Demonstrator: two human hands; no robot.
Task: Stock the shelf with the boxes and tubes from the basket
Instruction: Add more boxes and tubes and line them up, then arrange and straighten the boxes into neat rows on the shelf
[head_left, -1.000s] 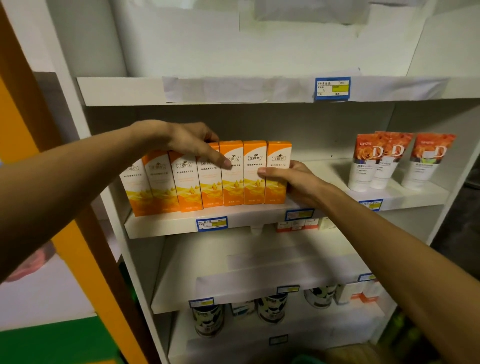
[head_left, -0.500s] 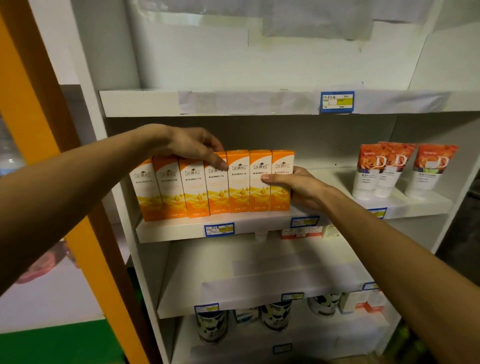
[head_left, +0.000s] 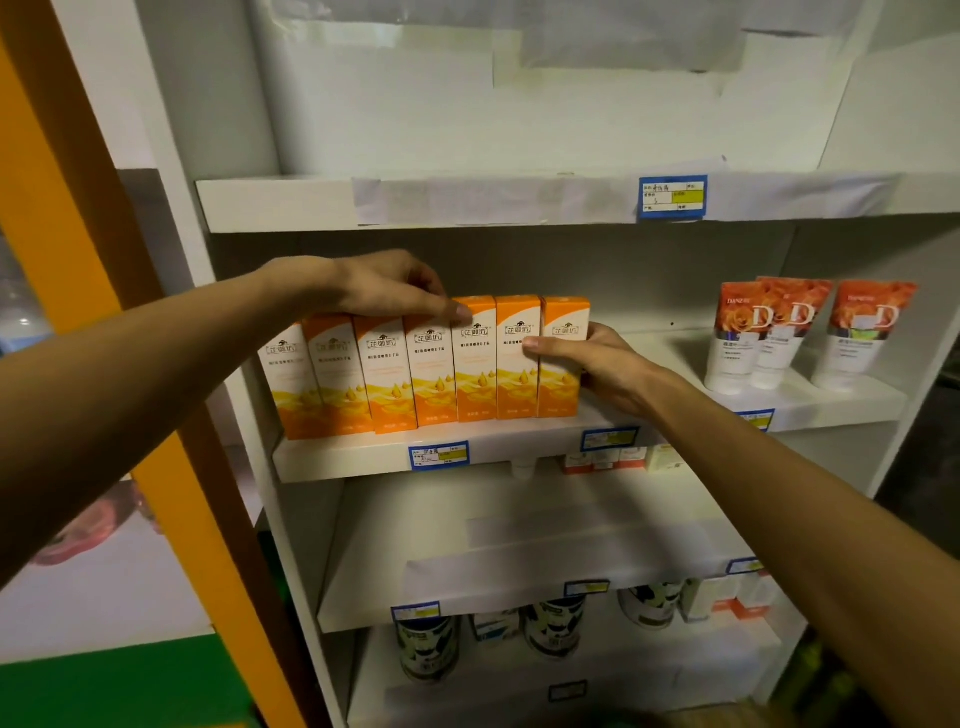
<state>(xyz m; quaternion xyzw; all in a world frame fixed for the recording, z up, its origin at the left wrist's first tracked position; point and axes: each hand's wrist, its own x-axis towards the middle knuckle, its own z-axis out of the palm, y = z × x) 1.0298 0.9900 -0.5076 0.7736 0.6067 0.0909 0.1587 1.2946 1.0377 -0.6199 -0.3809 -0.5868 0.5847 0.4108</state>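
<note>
Seven orange boxes (head_left: 426, 369) were counted upright in a touching row on the shelf (head_left: 343, 460), three tubes (head_left: 810, 332) well right of the grip | left hand (head_left: 384, 286) was laid over the box tops, fingers extended | right hand (head_left: 597, 364) was curled round the row's right end | basket unseen; remainder not judged

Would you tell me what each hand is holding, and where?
Right hand grips the rightmost orange box by its side; left hand rests on the box tops.
</note>
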